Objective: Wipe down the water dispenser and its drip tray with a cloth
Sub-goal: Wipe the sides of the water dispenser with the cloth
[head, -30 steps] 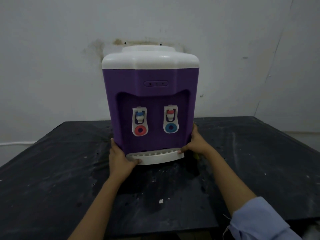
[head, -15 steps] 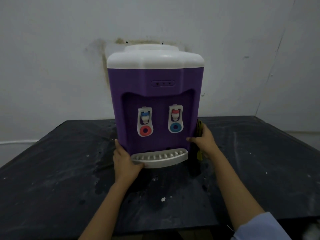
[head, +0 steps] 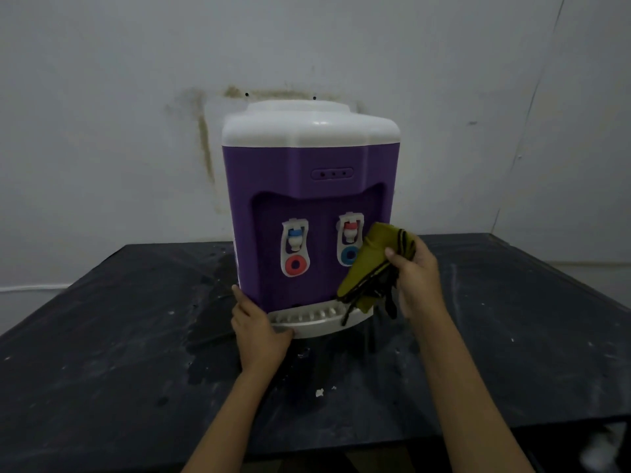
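Centrally on the dark worktop (head: 102,353) stands the purple water dispenser (head: 307,186) with its white lid (head: 307,126), close to the stained wall (head: 102,97) behind. Its white drip tray (head: 307,319) juts out at the base, below two taps (head: 294,247). The right hand (head: 418,281) is closed around a folded olive-green cloth (head: 370,264) with dark edging, held in front of the dispenser's lower right corner above the tray's right end. The left hand (head: 256,327) rests against the lower left corner, thumb on the tray's rim, fingers loosely curled, holding nothing else.
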